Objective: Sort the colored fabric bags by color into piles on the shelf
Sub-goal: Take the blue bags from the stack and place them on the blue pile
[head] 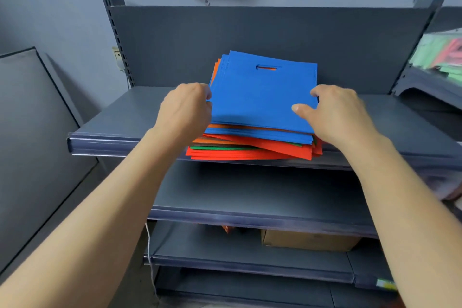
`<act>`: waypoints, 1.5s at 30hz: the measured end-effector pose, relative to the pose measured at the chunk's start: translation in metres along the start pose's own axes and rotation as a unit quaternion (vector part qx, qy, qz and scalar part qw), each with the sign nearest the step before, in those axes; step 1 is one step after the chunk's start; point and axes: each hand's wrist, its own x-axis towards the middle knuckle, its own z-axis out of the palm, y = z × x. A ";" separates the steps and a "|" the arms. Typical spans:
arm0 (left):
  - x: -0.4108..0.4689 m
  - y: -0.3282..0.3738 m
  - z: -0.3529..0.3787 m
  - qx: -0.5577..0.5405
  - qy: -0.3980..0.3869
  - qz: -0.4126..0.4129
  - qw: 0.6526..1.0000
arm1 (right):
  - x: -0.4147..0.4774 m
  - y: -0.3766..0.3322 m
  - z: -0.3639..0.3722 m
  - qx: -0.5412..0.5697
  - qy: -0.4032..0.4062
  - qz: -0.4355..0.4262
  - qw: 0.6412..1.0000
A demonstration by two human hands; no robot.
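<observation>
Shelf (120, 117) of grey metal, backed by a grey wall (62, 7), carries the mixed stack of bags (262, 97) at its middle, blue uppermost. The left hand (185, 110) has its grip curled on the stack's left edge; the right hand (340, 112) has its grip pinching the right edge. A cardboard box (307, 240) sits on a lower shelf.

Bag stack (262, 107) on shelf (120, 117); box (307, 240), perhaps, two shelves below.

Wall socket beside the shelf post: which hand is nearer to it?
Left. The left hand grips the top blue bag at its left edge, right of and below the wall socket; the right hand holds the bag's right edge, farther away.
</observation>
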 end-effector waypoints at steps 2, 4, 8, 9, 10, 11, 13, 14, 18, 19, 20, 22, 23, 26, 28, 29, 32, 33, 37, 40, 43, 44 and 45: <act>0.013 -0.005 0.009 0.005 -0.021 -0.010 1.000 | 0.011 -0.002 0.006 -0.003 -0.018 0.016 1.000; 0.024 -0.008 0.019 0.009 -0.054 -0.026 0.998 | 0.020 -0.001 0.013 -0.006 -0.042 0.036 0.998; 0.037 -0.009 0.031 -0.009 -0.113 -0.075 0.991 | 0.034 0.007 0.028 -0.028 -0.083 0.058 0.994; 0.040 -0.009 0.033 -0.011 -0.125 -0.089 0.988 | 0.037 0.008 0.030 -0.026 -0.094 0.065 0.993; 0.044 -0.010 0.034 -0.012 -0.138 -0.102 0.985 | 0.040 0.009 0.031 -0.021 -0.102 0.074 0.992; 0.048 -0.010 0.034 -0.014 -0.150 -0.112 0.982 | 0.042 0.008 0.032 -0.016 -0.110 0.082 0.990; 0.055 -0.013 0.036 -0.019 -0.162 -0.127 0.978 | 0.048 0.009 0.034 -0.008 -0.117 0.095 0.989; 0.058 -0.015 0.037 -0.022 -0.161 -0.133 0.978 | 0.051 0.009 0.035 -0.004 -0.117 0.102 0.988; 0.064 -0.021 0.038 -0.062 -0.135 -0.144 0.978 | 0.062 0.010 0.043 0.012 -0.114 0.119 0.986; 0.065 -0.022 0.040 -0.071 -0.125 -0.132 0.981 | 0.063 0.010 0.044 0.013 -0.115 0.121 0.986; 0.066 -0.022 0.042 -0.074 -0.113 -0.114 0.984 | 0.065 0.011 0.045 0.014 -0.114 0.123 0.986; 0.068 -0.022 0.044 -0.069 -0.093 -0.074 0.991 | 0.068 0.013 0.048 0.019 -0.111 0.122 0.986; 0.068 -0.022 0.044 -0.069 -0.093 -0.054 0.992 | 0.069 0.013 0.049 0.022 -0.110 0.122 0.986; 0.066 -0.020 0.042 -0.068 -0.094 0.008 0.993 | 0.071 0.015 0.052 0.024 -0.112 0.117 0.986; 0.064 -0.018 0.040 -0.056 -0.084 0.049 0.994 | 0.071 0.015 0.052 0.026 -0.113 0.119 0.986; 0.061 -0.016 0.038 -0.046 -0.084 0.066 0.993 | 0.071 0.015 0.051 0.026 -0.112 0.120 0.986; 0.053 -0.006 0.031 0.001 -0.098 0.105 0.990 | 0.071 0.015 0.050 0.027 -0.107 0.128 0.986; 0.051 -0.002 0.029 0.015 -0.102 0.115 0.988 | 0.072 0.016 0.050 0.029 -0.105 0.130 0.986; 0.046 0.007 0.024 0.058 -0.113 0.140 0.982 | 0.077 0.019 0.050 0.049 -0.101 0.135 0.985; 0.043 0.011 0.023 0.084 -0.127 0.162 0.975 | 0.076 0.019 0.046 0.062 -0.103 0.142 0.983; 0.044 0.012 0.020 0.093 -0.147 0.168 0.970 | 0.075 0.023 0.041 0.086 -0.124 0.157 0.976; 0.045 0.012 0.018 0.093 -0.156 0.161 0.970 | 0.075 0.024 0.041 0.093 -0.126 0.157 0.975; 0.047 0.013 0.015 0.089 -0.165 0.150 0.971 | 0.076 0.025 0.040 0.100 -0.122 0.154 0.975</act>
